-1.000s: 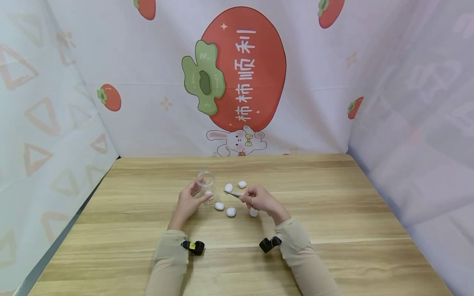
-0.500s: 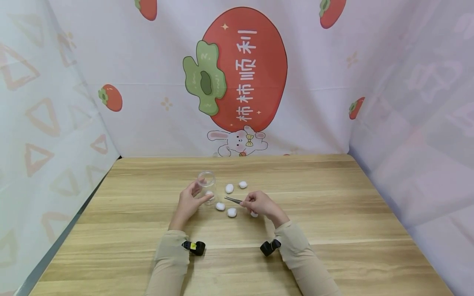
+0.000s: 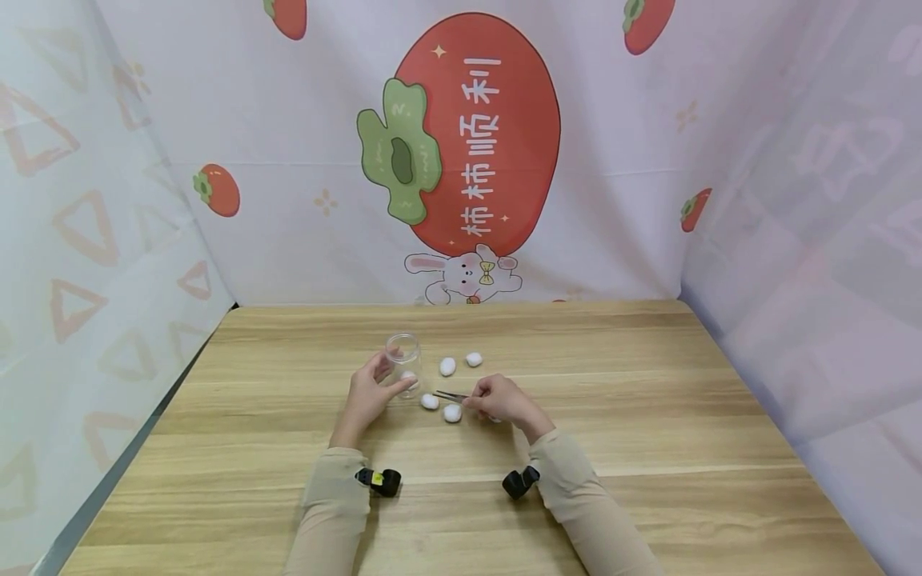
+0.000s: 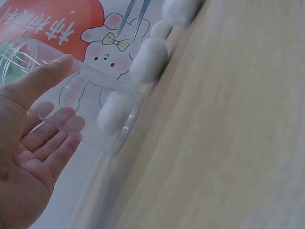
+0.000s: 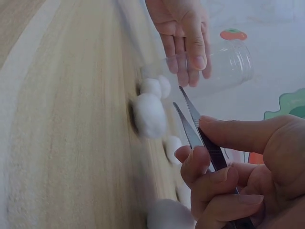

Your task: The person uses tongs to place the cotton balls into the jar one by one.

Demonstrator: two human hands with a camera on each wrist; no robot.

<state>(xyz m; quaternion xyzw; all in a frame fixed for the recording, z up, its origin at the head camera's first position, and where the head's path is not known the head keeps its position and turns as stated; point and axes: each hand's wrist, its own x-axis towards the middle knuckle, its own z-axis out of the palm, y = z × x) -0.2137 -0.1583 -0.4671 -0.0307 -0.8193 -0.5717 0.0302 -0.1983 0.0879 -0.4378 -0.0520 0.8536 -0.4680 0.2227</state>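
Observation:
My left hand (image 3: 366, 402) holds an upright clear jar (image 3: 404, 358) with its thumb on one side and its fingers on the other. A white cotton ball (image 4: 113, 113) lies at the bottom inside it. My right hand (image 3: 506, 399) pinches metal tweezers (image 5: 210, 149) between thumb and fingers. Their two tips are apart with nothing between them, just over the cotton ball (image 3: 430, 402) nearest the jar. Another cotton ball (image 3: 452, 413) lies just in front of the tweezers. A third (image 3: 495, 419) is mostly hidden under the right hand.
Two more cotton balls, one (image 3: 447, 366) closer to the jar and one (image 3: 473, 359) further right, lie behind the tweezers on the wooden table (image 3: 612, 496). A printed cloth (image 3: 288, 240) hangs beyond the table's back edge. Both wrists carry small black cameras.
The tweezers have moved towards me, from beside a rear cotton ball to above the one nearest the jar. My left hand and the jar have stayed in place.

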